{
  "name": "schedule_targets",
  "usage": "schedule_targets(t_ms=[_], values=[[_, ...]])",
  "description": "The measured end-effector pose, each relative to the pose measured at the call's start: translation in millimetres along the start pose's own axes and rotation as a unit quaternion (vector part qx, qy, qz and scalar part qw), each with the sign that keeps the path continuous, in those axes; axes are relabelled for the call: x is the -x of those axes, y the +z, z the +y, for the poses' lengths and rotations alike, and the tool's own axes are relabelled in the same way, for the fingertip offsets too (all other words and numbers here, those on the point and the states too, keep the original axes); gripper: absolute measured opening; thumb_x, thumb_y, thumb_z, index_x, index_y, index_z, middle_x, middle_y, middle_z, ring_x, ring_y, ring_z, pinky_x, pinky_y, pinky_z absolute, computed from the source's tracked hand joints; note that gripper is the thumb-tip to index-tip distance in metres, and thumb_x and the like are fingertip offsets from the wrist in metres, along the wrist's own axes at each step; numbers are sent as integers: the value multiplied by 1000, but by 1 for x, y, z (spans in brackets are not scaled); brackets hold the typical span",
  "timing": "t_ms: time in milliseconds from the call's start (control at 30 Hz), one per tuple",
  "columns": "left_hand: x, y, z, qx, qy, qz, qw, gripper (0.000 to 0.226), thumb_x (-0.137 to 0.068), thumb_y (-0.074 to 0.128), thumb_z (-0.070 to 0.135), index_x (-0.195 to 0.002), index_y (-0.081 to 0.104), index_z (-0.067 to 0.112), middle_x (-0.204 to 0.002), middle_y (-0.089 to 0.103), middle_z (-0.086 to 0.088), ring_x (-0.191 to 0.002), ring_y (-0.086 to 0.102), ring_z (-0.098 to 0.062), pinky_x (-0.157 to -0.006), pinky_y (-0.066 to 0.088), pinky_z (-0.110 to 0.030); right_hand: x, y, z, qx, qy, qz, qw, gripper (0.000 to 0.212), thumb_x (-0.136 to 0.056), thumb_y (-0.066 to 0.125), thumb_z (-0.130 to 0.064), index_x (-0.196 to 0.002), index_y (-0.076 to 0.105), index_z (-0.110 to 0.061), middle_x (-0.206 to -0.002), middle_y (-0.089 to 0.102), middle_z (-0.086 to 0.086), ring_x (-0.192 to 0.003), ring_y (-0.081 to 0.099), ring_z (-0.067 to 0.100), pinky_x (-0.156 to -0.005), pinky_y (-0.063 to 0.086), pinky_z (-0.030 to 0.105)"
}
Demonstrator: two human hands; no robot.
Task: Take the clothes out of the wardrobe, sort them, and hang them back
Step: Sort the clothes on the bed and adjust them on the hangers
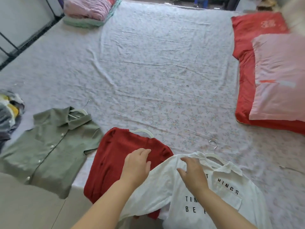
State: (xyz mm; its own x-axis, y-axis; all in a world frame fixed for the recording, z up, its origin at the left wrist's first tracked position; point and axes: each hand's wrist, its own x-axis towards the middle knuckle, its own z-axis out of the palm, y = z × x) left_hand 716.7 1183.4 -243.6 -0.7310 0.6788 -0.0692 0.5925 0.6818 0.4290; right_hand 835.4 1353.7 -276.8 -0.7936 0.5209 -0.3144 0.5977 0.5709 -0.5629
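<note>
Three garments on white hangers lie side by side on the bed's near edge. A green button shirt (49,146) is at the left, a red knit top (113,159) in the middle, and a white shirt with black lettering (206,200) at the right, partly over the red top. My left hand (137,166) rests flat on the red top with relaxed fingers. My right hand (193,172) hovers over or touches the white shirt's shoulder, fingers spread and loosely bent, gripping nothing that I can see.
The bed sheet (156,71) is pale with small flowers. A red quilt (245,66) and pink pillow (280,76) lie at the right. Folded pink bedding (89,9) sits far left. A heap of mixed clothes (8,111) is at the left edge.
</note>
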Motion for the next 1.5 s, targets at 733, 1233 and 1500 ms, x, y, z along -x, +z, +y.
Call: schedule_targets(t_ms=[733,1233,1500], values=[[282,-254,-435,-79,-339,54,936,50,-93,45,35,-139,32,21,-137,40,1,-127,35,-20,-105,25,-32,83,294,-491,248,-305,-186,901,50,-90,55,-29,-136,40,-19,-135,42,2,-126,39,21,-100,33,27],[267,-387,-666,-73,-405,33,911,51,-93,46,34,-139,31,20,-138,39,-1,-128,35,-21,-104,27,-34,8,442,-744,278,-361,-232,859,50,-90,53,-28,-137,38,-18,-134,43,4,-124,41,25,-100,35,32],[241,-432,-798,-76,-326,-27,942,52,-94,45,34,-140,28,20,-141,36,0,-130,32,-21,-107,24,-36,-34,505,-834,262,-284,-193,902,48,-91,56,-31,-135,41,-21,-130,46,2,-119,46,20,-96,40,30]])
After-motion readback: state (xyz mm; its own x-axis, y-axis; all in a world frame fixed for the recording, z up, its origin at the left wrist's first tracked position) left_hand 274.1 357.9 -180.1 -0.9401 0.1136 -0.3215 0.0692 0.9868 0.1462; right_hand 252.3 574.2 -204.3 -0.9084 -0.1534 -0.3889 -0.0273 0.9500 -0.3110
